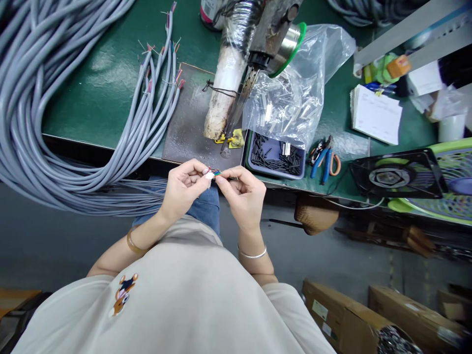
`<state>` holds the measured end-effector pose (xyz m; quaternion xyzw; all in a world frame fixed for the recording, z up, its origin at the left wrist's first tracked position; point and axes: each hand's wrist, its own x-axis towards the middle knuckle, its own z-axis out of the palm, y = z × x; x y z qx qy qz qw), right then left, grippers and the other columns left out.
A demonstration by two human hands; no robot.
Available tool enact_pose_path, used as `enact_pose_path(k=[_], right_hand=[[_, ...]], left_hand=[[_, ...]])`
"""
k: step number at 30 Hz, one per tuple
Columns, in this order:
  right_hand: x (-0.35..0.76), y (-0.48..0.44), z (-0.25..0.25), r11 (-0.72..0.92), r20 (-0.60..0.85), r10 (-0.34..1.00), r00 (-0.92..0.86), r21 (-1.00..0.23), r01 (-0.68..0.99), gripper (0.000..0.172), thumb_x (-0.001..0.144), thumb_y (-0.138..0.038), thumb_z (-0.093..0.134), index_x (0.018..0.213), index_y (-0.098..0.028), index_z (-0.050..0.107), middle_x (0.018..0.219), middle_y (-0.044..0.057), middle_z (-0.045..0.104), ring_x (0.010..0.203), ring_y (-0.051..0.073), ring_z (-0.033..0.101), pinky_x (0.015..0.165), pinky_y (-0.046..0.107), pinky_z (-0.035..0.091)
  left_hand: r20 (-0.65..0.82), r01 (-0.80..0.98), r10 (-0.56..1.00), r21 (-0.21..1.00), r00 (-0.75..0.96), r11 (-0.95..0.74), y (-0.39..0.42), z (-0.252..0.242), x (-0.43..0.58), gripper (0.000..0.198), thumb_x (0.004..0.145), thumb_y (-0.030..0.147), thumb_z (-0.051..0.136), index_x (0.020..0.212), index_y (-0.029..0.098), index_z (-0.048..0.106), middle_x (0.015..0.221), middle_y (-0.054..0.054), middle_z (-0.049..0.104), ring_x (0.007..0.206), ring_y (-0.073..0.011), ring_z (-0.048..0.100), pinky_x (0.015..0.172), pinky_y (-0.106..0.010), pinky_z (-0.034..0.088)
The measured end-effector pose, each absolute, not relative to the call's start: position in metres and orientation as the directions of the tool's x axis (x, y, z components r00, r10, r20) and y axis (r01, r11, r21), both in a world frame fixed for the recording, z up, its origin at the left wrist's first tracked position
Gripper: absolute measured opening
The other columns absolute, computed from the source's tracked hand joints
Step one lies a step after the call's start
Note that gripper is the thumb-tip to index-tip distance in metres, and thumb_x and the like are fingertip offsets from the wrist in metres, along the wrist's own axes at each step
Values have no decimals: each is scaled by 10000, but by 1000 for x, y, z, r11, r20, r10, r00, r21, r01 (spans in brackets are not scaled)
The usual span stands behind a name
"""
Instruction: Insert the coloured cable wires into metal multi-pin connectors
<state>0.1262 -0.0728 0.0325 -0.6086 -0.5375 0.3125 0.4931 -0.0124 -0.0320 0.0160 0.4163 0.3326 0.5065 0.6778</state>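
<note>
My left hand (183, 187) and my right hand (244, 192) meet in front of the bench edge, fingertips pinched together. Between them lies a small white connector (210, 175) with short coloured wires (217, 173) sticking out. The left fingers pinch the white piece; the right fingertips grip the coloured wire ends. Both hands hover just below a dark metal plate (186, 123) on the green bench.
A big bundle of grey cables (44, 113) drapes over the left bench edge, stripped ends on the mat. A plastic-wrapped soldering stand (228, 83), solder spool (293, 44), bag of parts (295, 93), tray of black pins (275, 157), blue cutters (324, 160) and a fan (398, 174) lie right.
</note>
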Motion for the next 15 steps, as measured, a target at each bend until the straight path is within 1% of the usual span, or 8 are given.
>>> enact_pose_path(k=[2, 4, 7, 9, 11, 13, 15], right_hand=[[126, -73, 33, 12, 87, 971, 224, -948, 319, 110, 884, -275, 691, 802, -206, 666, 643, -70, 535, 460, 43, 262, 449, 255, 202], [125, -74, 34, 17, 95, 971, 218, -943, 334, 111, 878, -247, 673, 782, -203, 637, 626, -79, 502, 450, 37, 245, 445, 253, 187], [123, -75, 35, 140, 242, 954, 179, -883, 447, 112, 875, -193, 651, 765, -198, 629, 698, -58, 577, 477, 36, 294, 472, 247, 244], [125, -77, 35, 178, 296, 942, 160, -841, 510, 131, 893, -194, 631, 763, -197, 645, 704, -46, 600, 491, 47, 326, 490, 251, 280], [128, -78, 34, 149, 284, 939, 193, -843, 517, 128, 927, -236, 613, 831, -203, 692, 704, -37, 620, 488, 58, 341, 489, 258, 290], [131, -79, 33, 117, 267, 934, 238, -857, 501, 156, 958, -288, 597, 985, -222, 736, 737, -26, 650, 484, 67, 357, 484, 264, 303], [134, -79, 34, 137, 286, 931, 225, -848, 512, 219, 973, -326, 593, 1116, -250, 740, 772, -13, 675, 507, 81, 416, 504, 268, 351]], left_hand=[[-21, -396, 965, 909, 263, 128, -32, 16, -11, 149, 805, 214, 766, 727, 155, 654, 605, 52, 562, 451, -18, 392, 460, -146, 369], [-21, -385, 967, 915, 256, 121, -33, 17, -11, 144, 798, 212, 772, 728, 156, 659, 605, 52, 561, 453, -19, 395, 468, -150, 376], [-40, -394, 971, 910, 235, 133, -33, 17, -11, 163, 787, 235, 787, 730, 158, 655, 622, 47, 579, 451, -19, 393, 467, -154, 376], [-52, -397, 972, 906, 231, 143, -33, 18, -12, 186, 784, 257, 794, 724, 158, 648, 615, 47, 575, 448, -20, 386, 459, -156, 367], [-58, -386, 968, 910, 243, 151, -33, 18, -13, 197, 787, 266, 793, 717, 157, 644, 598, 50, 555, 447, -22, 378, 451, -158, 354], [-58, -373, 965, 915, 257, 155, -33, 19, -14, 200, 792, 262, 788, 710, 155, 639, 584, 54, 537, 444, -22, 371, 442, -157, 338], [-52, -372, 961, 915, 270, 154, -33, 20, -15, 200, 790, 251, 785, 703, 154, 632, 581, 54, 535, 439, -20, 367, 434, -158, 325]])
